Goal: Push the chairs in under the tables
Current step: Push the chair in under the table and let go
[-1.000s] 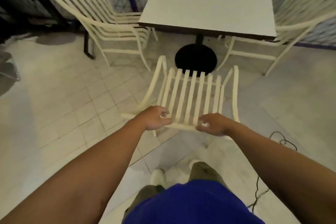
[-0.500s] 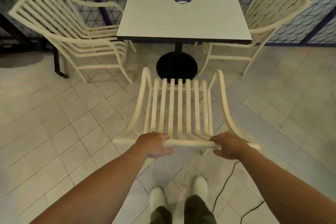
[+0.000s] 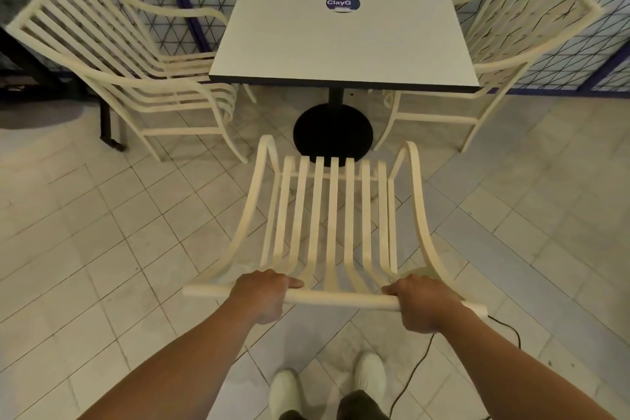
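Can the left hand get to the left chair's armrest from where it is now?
Probably not without stepping over: the left hand grips the near chair, and the left chair stands well beyond.

One legible marking: a round dark sticker (image 3: 342,4) on the bench (image 3: 341,44) top, far half, right of centre, reads "ClayG" in white. Smaller print beneath it is illegible.

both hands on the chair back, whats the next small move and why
Probably a straight push forward. Left hand and right hand grip the top rail of the near chair, whose seat front stands short of the table edge, roughly lined up with the black base.
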A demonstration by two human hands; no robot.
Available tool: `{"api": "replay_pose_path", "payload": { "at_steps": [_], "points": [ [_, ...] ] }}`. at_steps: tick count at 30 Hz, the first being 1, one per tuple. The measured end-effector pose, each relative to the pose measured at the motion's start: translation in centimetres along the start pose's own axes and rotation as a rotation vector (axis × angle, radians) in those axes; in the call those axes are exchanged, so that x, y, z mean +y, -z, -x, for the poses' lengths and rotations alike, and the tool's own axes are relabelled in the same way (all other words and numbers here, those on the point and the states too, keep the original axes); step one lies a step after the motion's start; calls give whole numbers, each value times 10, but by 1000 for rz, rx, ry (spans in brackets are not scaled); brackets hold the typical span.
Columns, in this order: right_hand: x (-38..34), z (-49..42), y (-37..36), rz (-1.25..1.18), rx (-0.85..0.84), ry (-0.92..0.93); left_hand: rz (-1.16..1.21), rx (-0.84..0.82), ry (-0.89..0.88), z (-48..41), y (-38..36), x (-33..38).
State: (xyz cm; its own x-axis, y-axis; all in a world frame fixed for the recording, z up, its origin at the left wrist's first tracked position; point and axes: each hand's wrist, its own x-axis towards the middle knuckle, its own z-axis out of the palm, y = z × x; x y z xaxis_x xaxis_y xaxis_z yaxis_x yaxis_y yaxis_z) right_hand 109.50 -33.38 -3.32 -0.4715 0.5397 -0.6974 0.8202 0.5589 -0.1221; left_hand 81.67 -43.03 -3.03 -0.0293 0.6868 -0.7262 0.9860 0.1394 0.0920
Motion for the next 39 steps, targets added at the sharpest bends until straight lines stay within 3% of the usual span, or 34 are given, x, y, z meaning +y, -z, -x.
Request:
{"api": "replay_pose_path", "payload": {
  "at_steps": [8,20,39],
  "points": [
    [5,-22,26,-41,19,34,13,-8,51,-18,29,-5],
    [10,-80,72,-87,52,-27,23,39,-36,-78,78,-43],
    [46,-153,142,-51,88,-34,34,18,-37,-152,159,-58]
  ]
}}
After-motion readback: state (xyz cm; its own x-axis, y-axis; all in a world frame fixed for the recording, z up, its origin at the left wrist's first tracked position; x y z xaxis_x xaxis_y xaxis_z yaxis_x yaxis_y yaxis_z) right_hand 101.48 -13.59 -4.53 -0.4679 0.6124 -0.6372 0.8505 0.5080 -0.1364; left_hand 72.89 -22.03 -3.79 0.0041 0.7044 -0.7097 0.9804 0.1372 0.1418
